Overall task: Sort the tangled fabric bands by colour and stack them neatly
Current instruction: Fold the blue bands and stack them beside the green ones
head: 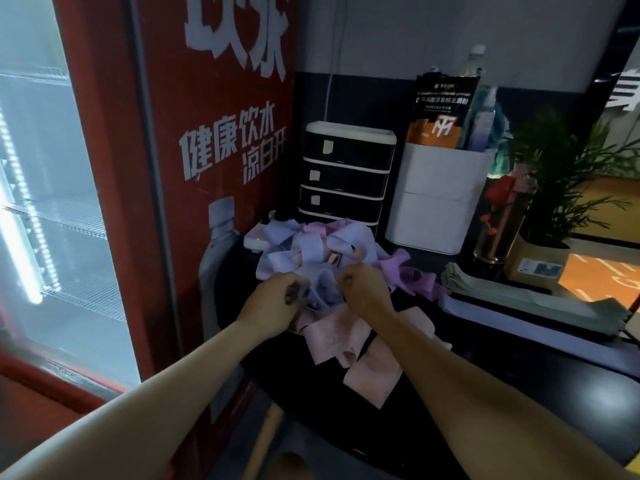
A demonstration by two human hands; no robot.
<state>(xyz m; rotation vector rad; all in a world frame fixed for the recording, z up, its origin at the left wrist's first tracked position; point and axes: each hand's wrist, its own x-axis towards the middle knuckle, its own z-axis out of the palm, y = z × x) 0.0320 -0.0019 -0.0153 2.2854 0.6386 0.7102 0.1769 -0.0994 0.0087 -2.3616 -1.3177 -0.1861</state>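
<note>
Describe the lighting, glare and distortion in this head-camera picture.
Head view: dim overall, the dark counter underexposed; the lit fridge door glares pale; wide-angle lens bends the edges, stretching the forearms; the hands and fabric bands are slightly soft.

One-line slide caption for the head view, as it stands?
Both hands, left hand and right hand, grip bands in a tangled pastel pile on a dark counter.
</note>
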